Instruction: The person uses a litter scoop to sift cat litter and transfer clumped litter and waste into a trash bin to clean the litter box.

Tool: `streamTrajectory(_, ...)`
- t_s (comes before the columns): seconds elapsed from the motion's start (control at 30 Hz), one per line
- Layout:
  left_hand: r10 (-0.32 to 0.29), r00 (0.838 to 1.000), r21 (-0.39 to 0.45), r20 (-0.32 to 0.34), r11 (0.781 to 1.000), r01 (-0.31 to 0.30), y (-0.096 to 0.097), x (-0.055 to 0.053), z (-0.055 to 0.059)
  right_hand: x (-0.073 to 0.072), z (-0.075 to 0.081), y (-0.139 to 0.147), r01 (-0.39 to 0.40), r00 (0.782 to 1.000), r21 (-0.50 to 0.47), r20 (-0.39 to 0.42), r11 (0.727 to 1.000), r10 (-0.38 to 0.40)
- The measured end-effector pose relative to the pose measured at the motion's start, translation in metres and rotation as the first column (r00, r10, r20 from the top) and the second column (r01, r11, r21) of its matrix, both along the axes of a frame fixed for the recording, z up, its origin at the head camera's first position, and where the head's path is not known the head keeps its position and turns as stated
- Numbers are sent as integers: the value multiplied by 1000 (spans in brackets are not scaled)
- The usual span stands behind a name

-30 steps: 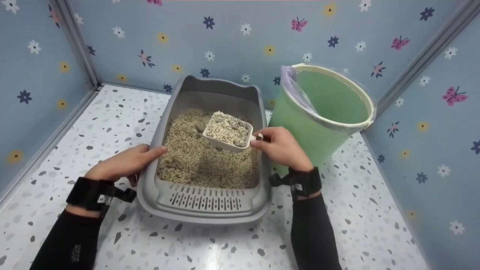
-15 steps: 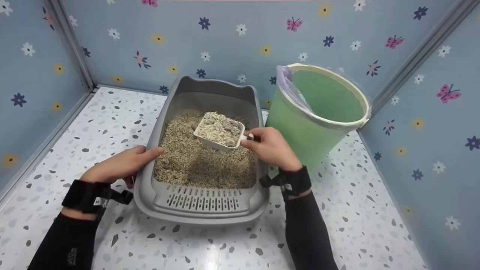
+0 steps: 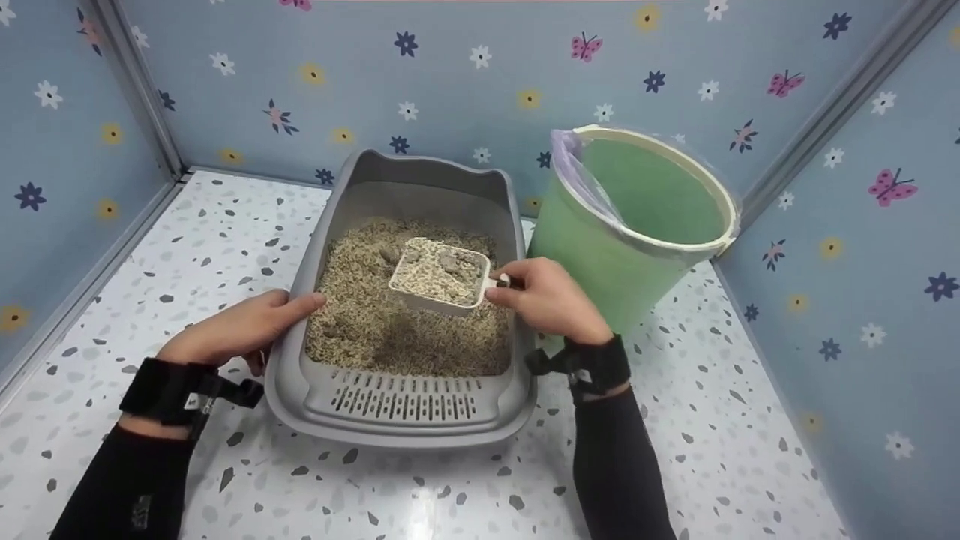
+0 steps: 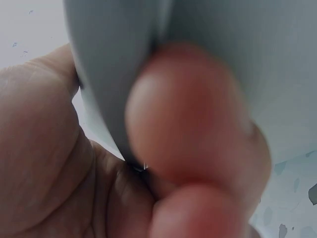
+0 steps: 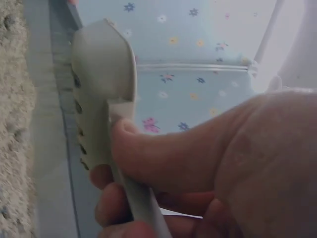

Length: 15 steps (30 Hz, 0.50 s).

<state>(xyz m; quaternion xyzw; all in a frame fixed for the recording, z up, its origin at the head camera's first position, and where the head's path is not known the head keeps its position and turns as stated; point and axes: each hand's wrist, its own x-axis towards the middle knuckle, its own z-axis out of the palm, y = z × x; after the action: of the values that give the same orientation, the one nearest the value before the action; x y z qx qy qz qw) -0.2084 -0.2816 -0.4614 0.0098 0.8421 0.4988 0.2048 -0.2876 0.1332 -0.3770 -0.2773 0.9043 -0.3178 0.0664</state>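
Two hands occupied: left hand (image 3: 244, 326) grips grey tray (image 3: 405, 424) at left rim (image 3: 283, 379); right hand (image 3: 551, 298) pinches white scoop (image 3: 435, 304) by its handle (image 5: 143, 204), above litter (image 3: 356, 334). Load (image 3: 435, 281) lies lower than half a second ago, clumps (image 3: 455, 262) more exposed: loose grains apparently sifting out.

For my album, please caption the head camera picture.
Right grip holds a loaded scoop over litter; left grip holds the tray.
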Motion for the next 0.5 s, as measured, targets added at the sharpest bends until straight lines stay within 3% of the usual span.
streamTrajectory(0.07,-3,1000,7,0,1000,3,0,0,0,1,1,3,27,1000,4,-7,1000,-27)
streamTrajectory(0.27,2,1000,4,4,1000,-2,0,2,-2,-1,-1,0,-24,1000,0,15,1000,24)
streamTrajectory(0.5,7,1000,4,2,1000,-7,-1,1,1,2,6,-2,-17,1000,38,10,999,17)
